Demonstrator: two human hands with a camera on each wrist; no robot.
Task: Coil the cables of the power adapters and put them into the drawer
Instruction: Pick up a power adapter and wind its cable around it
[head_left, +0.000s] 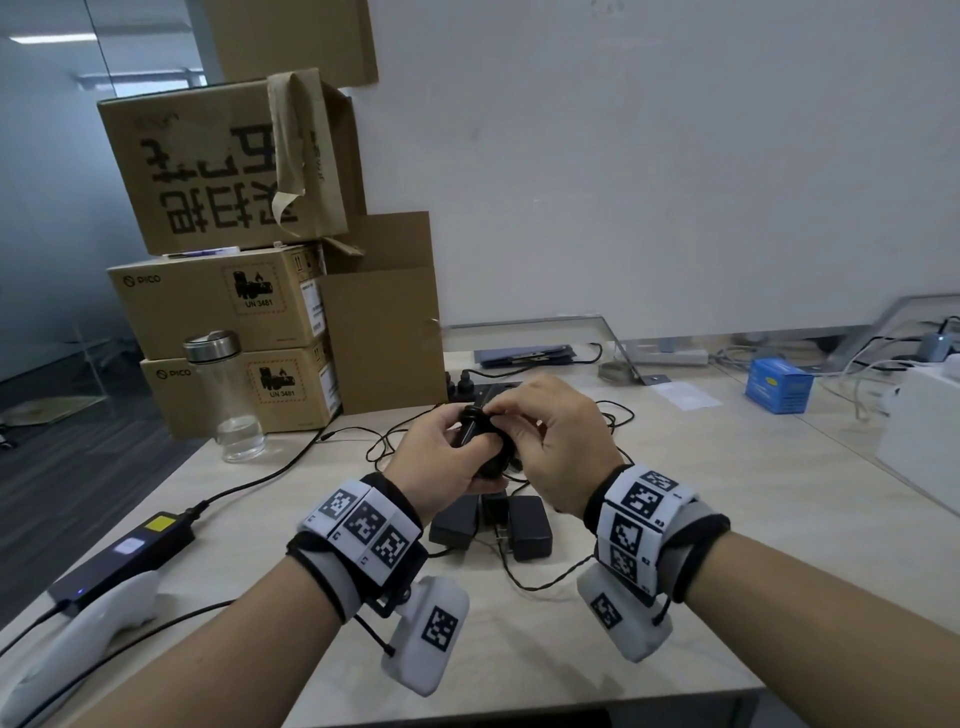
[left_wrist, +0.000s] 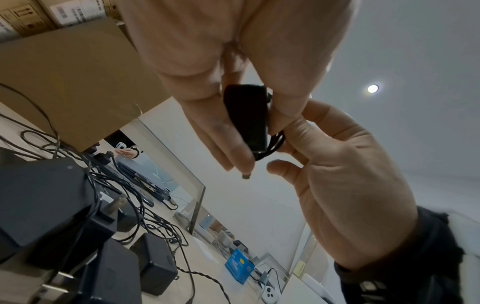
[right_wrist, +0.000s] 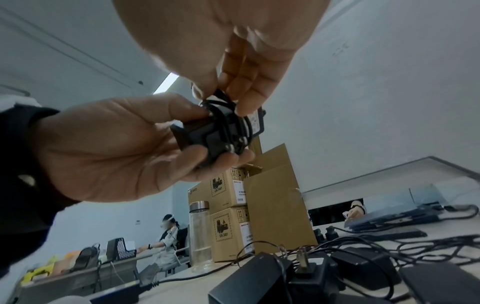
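Two hands meet above the pale table (head_left: 675, 519), just in front of the stacked cardboard boxes (head_left: 228, 332). From the head view, the left hand (head_left: 441, 462) curls its fingers around a black power adapter (head_left: 475, 441), while the right hand (head_left: 558, 441) pinches the thin black cable (head_left: 485, 413) at the adapter's top. More adapters (head_left: 527, 525) lie on the table below the hands, nearer the person than the boxes, with loose cable between them and the boxes. A glass bottle (head_left: 228, 400) stands just in front of the boxes.

In the left wrist view, the left hand (left_wrist: 213, 82) grips the adapter (left_wrist: 246, 117) between thumb and fingers, and the right hand (left_wrist: 345, 174) touches cable loops at its side.

In the right wrist view, the adapter (right_wrist: 215, 133) sits above the boxes (right_wrist: 228, 205), held in the left hand (right_wrist: 116, 154); cable (right_wrist: 228, 119) is wrapped around it, and the right hand (right_wrist: 246, 82) pinches a strand with thumb and fingertips.
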